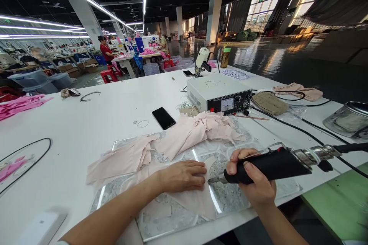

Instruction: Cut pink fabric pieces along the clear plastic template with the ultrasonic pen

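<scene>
Fabric (205, 203) in pale pink lies on a glossy board (232, 195) on the white table (94, 122), under your left hand (182, 176), whose fingers rest flat and extended, gripping nothing. Your right hand (257, 183) curls its fingers firmly around a black handheld tool (273, 166), its metal tip (217, 178) just beside the fabric's right edge. Beyond your hands lie 2 heaps of pale pink pieces (198, 132). Behind them, 1 black phone (163, 118) rests to the left of a pale box (218, 88) with a dial.
</scene>
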`<state>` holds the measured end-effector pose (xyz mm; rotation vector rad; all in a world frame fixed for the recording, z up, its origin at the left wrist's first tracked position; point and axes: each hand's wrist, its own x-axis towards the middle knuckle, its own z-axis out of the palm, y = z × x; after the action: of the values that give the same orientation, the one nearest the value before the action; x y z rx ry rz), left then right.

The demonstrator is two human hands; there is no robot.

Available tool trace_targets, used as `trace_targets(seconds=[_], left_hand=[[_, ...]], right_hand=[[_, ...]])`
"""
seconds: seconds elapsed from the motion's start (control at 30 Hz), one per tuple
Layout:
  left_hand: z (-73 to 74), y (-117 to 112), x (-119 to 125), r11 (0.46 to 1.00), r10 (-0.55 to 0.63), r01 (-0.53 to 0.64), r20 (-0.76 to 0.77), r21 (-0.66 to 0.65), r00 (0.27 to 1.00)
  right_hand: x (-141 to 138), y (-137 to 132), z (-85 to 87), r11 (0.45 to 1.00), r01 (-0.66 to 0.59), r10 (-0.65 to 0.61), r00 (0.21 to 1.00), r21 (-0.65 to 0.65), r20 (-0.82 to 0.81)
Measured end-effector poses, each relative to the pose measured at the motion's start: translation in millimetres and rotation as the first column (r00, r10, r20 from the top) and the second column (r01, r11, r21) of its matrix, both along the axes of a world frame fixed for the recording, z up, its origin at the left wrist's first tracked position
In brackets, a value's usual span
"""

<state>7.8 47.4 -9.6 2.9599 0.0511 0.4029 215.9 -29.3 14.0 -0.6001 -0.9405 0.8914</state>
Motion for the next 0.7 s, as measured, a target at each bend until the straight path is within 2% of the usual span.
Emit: trace_targets(seconds=[0.1, 0.43, 0.6, 0.7], left_hand=[[-0.1, 0, 0, 1.000, -0.003, 0.003, -0.005, -0.003, 1.000], [-0.8, 0, -1, 0.998, -0.002, 0.001, -0.019, -0.063, 1.000], [3.5, -2, -1, 0.988, 0.043, -0.046, -0.028, -0.146, 0.999], [8.8, -5, -5, 0.968, 0.141, -0.143, -0.025, -0.207, 0.990]], right_hand=[[-2, -1, -0.5, 1.000, -0.028, 0.028, 1.000, -0.005, 0.010], [-4, 2, 1.7, 1.000, -0.009, 0.010, 0.999, -0.014, 0.042], [6, -3, -2.8, 0.992, 0.056, -0.065, 0.994, -0.110, -0.084], [14, -9, -6.3, 0.984, 0.090, -0.113, 0.983, -0.157, -0.144]])
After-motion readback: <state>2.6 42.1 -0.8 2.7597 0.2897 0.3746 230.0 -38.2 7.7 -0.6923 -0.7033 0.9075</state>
